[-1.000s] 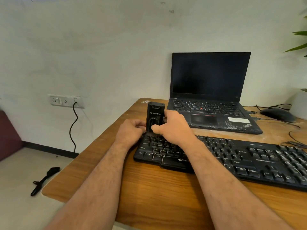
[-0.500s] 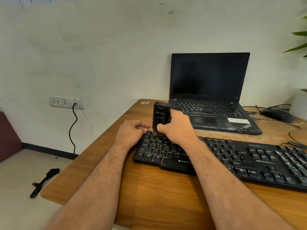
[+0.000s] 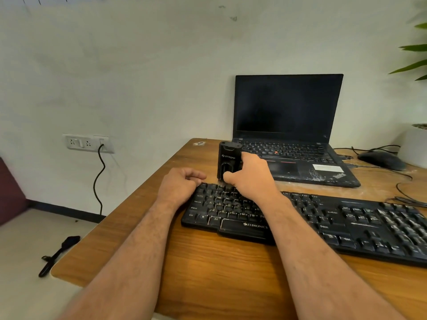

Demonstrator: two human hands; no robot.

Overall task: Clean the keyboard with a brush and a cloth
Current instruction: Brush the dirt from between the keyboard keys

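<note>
Right hand (image 3: 250,175) grips brush (image 3: 227,161) upright, bristles on keyboard (image 3: 346,218) top row for sweeping; left hand (image 3: 179,187) loosely curled, empty, steadying keyboard edge.

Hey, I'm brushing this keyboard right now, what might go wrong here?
The right hand holds the brush upright on the top-left keys of the keyboard; pressing hard might pop a keycap. Swept dust may land on the open laptop right behind. The left hand only rests at the keyboard's corner, so it may slide.
</note>
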